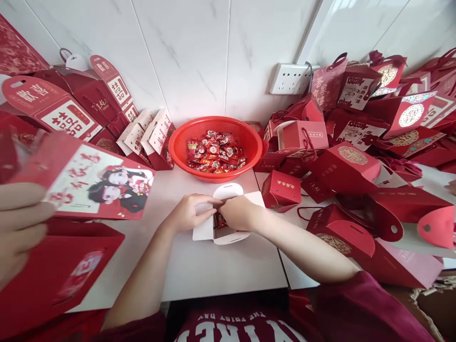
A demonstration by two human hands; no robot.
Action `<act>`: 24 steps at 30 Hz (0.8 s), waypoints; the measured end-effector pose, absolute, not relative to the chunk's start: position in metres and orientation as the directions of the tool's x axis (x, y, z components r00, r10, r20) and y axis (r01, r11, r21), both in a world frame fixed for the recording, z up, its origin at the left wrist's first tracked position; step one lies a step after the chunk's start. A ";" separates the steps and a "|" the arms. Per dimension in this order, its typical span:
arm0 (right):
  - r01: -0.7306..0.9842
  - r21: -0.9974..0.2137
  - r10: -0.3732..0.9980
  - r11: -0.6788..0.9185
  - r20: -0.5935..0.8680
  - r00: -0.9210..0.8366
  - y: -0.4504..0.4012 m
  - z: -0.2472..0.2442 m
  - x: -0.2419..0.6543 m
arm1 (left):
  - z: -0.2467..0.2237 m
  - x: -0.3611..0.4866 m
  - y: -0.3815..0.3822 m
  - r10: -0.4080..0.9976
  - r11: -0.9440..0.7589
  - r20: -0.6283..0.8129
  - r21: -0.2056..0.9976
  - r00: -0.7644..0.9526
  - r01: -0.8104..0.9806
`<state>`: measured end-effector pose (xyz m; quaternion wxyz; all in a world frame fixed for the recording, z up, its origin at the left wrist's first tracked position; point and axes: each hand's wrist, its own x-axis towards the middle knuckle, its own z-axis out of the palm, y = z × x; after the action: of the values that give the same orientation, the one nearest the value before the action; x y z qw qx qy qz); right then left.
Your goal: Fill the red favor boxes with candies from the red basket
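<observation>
An open box with its white inner flaps spread lies on the table in front of me, and some red-wrapped candies show inside it. At the box's left side is my left hand, its fingers stretched over the opening towards my other hand. My right hand reaches down into the box with curled fingers; its fingertips and whatever they hold are hidden. Just behind the box stands a red plastic basket with many wrapped candies.
Red gift boxes crowd the right side and back left. At the far left another person's hand holds a red printed bag above a large red bag. A power strip is on the tiled wall.
</observation>
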<state>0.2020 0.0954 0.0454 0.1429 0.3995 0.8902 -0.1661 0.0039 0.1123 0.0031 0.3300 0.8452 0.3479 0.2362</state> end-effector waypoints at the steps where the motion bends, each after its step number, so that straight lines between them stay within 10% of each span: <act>1: 0.762 -0.170 0.670 0.624 -0.386 -0.635 0.098 0.042 0.196 | 0.003 0.004 0.112 0.750 -0.534 0.173 0.728 0.638 0.430; 5: 0.785 -0.235 0.744 0.573 -0.252 -0.619 0.091 0.044 0.214 | -0.001 0.006 0.110 0.761 -0.547 0.227 0.728 0.607 0.414; 11: 0.322 -0.873 0.831 0.366 0.151 -0.536 0.059 0.049 0.297 | -0.003 0.009 0.110 0.742 -0.524 0.175 0.753 0.647 0.398; 24: 0.409 -0.800 0.834 0.439 0.194 -0.516 0.048 0.057 0.288 | -0.002 0.011 0.109 0.750 -0.519 0.181 0.757 0.636 0.397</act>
<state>0.2884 0.0482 0.0571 -0.2982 0.3912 0.7942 -0.3568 0.0111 0.1094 -0.0019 0.3498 0.8341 0.3437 0.2526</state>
